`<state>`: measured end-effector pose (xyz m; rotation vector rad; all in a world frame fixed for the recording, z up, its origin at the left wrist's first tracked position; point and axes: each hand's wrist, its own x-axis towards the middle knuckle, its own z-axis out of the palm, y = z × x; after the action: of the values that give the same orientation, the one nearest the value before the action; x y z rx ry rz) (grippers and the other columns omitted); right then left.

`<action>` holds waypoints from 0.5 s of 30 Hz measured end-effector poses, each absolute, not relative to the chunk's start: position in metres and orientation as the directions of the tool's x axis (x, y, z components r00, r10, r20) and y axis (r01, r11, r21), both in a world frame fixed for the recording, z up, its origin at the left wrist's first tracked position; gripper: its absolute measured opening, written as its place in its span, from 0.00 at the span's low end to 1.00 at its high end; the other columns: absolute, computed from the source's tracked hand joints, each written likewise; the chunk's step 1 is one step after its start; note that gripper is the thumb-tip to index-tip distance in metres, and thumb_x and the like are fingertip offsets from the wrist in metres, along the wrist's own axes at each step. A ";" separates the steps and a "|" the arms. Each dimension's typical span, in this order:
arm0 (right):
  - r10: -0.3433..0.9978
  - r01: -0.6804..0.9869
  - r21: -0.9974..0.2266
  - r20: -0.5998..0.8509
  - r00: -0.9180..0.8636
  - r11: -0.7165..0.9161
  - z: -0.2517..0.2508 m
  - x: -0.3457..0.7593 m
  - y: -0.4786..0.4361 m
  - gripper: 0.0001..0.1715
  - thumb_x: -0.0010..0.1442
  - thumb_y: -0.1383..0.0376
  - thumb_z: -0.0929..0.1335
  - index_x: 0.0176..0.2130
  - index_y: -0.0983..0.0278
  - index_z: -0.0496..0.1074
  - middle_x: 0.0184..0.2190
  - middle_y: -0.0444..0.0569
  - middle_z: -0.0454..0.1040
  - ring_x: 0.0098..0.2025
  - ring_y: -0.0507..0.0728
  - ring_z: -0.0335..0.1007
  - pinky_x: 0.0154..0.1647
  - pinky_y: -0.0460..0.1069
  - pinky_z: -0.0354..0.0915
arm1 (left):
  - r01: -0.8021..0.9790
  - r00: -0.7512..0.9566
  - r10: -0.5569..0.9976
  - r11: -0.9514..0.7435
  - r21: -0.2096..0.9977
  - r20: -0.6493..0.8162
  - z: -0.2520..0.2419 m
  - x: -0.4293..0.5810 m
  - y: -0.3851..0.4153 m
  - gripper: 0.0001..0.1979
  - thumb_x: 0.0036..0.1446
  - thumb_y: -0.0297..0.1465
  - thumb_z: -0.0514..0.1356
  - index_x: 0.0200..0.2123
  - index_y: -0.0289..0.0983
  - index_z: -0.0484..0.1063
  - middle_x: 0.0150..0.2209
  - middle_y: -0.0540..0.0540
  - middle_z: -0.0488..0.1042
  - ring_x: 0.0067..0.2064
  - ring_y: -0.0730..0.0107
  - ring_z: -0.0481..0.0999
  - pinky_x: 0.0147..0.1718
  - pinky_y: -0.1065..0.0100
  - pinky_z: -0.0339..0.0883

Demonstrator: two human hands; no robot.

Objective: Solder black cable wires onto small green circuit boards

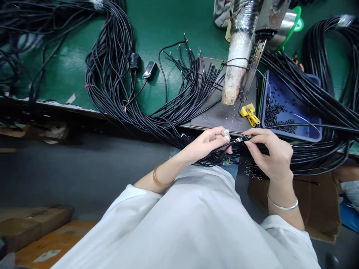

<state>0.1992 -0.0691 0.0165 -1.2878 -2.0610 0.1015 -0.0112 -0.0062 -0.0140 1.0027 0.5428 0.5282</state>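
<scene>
Just beyond my lap, my left hand (207, 144) is closed around a thin black cable (228, 144). A white wrap covers one of its fingertips. My right hand (270, 151) pinches a small green circuit board (244, 138) at the cable's end, where short coloured wires show. The two hands are a short way apart, with the wire ends between them. More cable ends with small green boards (226, 160) lie below, over my lap. A dark work plate (213, 112) is just past my hands, at the table edge.
A perforated metal soldering iron (254, 71) hangs beside a wrapped tube (232, 78). A yellow clip (250, 114) lies by a blue tray (307, 137) of tiny black parts. Black cable bundles (112, 74) cover the green table (157, 22); a solder spool (284, 30) stands behind.
</scene>
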 end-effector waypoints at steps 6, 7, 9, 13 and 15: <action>0.886 0.866 -0.335 0.407 -0.222 0.371 0.032 0.202 -0.061 0.04 0.67 0.66 0.69 0.40 0.62 0.67 0.33 0.43 0.76 0.31 0.49 0.73 0.33 0.45 0.64 | -0.067 0.623 0.752 0.325 0.943 -0.215 -0.002 -0.012 -0.013 0.16 0.62 0.42 0.63 0.37 0.35 0.68 0.23 0.56 0.66 0.20 0.83 0.61 0.20 0.76 0.52; 0.898 0.879 -0.321 0.381 -0.221 0.353 0.037 0.203 -0.059 0.04 0.67 0.65 0.68 0.40 0.62 0.68 0.31 0.42 0.75 0.28 0.49 0.71 0.31 0.45 0.62 | -0.049 0.606 0.771 0.282 0.958 -0.196 -0.001 -0.012 -0.013 0.15 0.60 0.41 0.65 0.35 0.34 0.70 0.23 0.55 0.65 0.22 0.83 0.61 0.21 0.77 0.54; 0.925 0.884 -0.331 0.298 -0.235 0.331 0.047 0.204 -0.053 0.05 0.68 0.63 0.68 0.39 0.61 0.68 0.28 0.40 0.73 0.25 0.48 0.68 0.28 0.45 0.59 | -0.040 0.599 0.783 0.239 0.970 -0.168 -0.001 -0.010 -0.014 0.15 0.56 0.39 0.68 0.34 0.33 0.72 0.25 0.54 0.66 0.24 0.83 0.64 0.24 0.77 0.58; 0.965 0.843 -0.471 0.115 -0.234 0.260 0.055 0.202 -0.040 0.07 0.68 0.60 0.67 0.37 0.61 0.68 0.24 0.38 0.72 0.22 0.48 0.67 0.28 0.45 0.60 | -0.109 0.693 0.685 0.409 0.906 -0.225 -0.004 -0.006 -0.010 0.18 0.56 0.41 0.68 0.33 0.33 0.69 0.24 0.52 0.71 0.20 0.84 0.64 0.20 0.77 0.56; 0.974 0.795 -0.573 0.207 -0.096 0.200 0.053 0.199 -0.043 0.08 0.69 0.60 0.66 0.38 0.61 0.70 0.30 0.41 0.76 0.24 0.49 0.71 0.28 0.46 0.64 | -0.149 0.727 0.643 0.491 0.858 -0.241 -0.006 -0.005 -0.006 0.20 0.55 0.43 0.69 0.32 0.33 0.68 0.22 0.53 0.70 0.18 0.87 0.56 0.16 0.78 0.46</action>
<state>0.1988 -0.0427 0.0527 -1.6418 -1.9389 0.4301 -0.0052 -0.0063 -0.0058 0.9431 0.5945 0.5166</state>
